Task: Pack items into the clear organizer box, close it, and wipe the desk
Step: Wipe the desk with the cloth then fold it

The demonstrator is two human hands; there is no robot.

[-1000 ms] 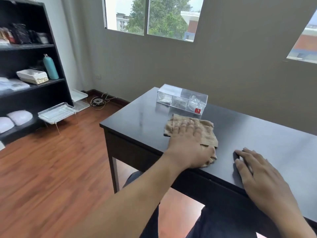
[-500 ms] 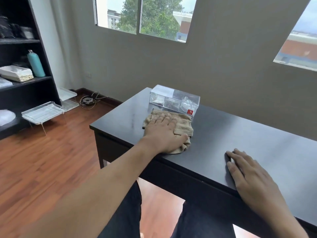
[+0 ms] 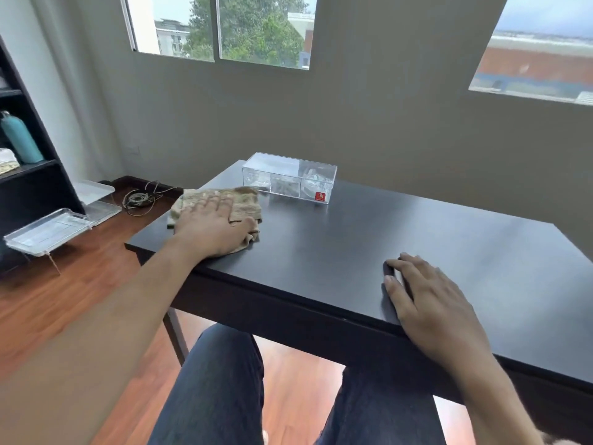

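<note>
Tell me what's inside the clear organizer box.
The closed clear organizer box has three compartments. Pale, crumpled-looking contents show in the right one, something greyish in the middle; what they are is unclear. The red sticker covers a corner.

Teal bottle on black shelf; cable coil on floor.

Soft daylight pours in through the windows, laying a pale sheen across the dark desk, shadows faint, walls bowing at the frame's edges, the whole picture a touch soft.
</note>
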